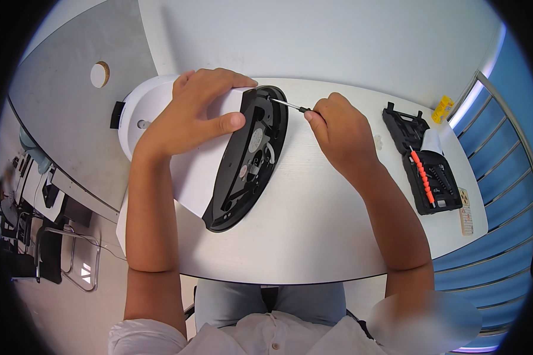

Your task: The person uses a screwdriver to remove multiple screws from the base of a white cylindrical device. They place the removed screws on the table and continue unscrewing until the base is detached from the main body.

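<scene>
On the white table a white, round-bodied appliance (198, 171) lies tipped, its black underside (238, 168) facing right. Screw recesses, round labels and a small pale curved part show in that underside. My left hand (198, 112) holds the white housing, thumb pressed near the black edge and fingers reaching over the far side. Between the thumb and fingers of my right hand (343, 130) is a screwdriver (290, 106) with a thin metal shaft and dark handle, mostly hidden. Its tip touches or enters the far end of the underside; which of the two, I cannot tell.
An unfolded black tool case (430, 177) lies at the right, with an orange flexible shaft (421, 176) in it. Near it are a small yellow box (443, 109) and a pale strip-shaped thing (466, 212). A metal railing (506, 168) runs along the right; a wall stands behind.
</scene>
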`<state>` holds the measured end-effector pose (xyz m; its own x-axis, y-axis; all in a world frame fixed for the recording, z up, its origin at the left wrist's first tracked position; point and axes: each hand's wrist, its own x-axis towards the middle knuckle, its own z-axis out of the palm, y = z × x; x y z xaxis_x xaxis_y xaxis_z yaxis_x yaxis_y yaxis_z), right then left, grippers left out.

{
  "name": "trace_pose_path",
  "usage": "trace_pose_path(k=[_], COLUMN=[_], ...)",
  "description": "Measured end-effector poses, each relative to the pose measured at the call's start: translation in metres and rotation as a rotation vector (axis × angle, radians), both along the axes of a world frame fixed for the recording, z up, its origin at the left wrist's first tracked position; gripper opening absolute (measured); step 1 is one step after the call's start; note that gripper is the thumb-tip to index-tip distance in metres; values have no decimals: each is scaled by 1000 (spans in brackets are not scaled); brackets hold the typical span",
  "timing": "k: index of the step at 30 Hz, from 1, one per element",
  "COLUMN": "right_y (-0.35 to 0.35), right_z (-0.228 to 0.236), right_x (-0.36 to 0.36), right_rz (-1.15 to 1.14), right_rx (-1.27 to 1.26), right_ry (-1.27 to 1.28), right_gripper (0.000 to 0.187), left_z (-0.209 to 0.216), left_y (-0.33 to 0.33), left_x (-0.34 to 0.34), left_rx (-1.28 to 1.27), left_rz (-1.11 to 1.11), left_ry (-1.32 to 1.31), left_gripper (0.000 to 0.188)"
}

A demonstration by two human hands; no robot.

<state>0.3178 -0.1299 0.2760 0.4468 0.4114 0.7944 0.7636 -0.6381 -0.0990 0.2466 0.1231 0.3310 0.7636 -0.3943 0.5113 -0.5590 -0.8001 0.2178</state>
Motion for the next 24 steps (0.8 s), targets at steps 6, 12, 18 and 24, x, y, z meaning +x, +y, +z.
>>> trace_pose_path(k=[6,12,18,24], right_y=[0,3,0,-2], right_z=[8,2,3,13], right_x=[-5,-6,0,-3], right_rz=[43,-34,-27,35], right_rx=[37,14,43,86], right_ry=[-168,66,-27,-130], right_gripper=[23,22,20,20], left_z=[-1,1,-1,-1], left_y=[1,0,1,1], left_x=[2,-2,1,1], left_rx=[17,21,-2,5], left_rz=[-5,9,-25,-15], left_ry=[-11,-10,-27,-35], left_gripper=[67,64,64,67])
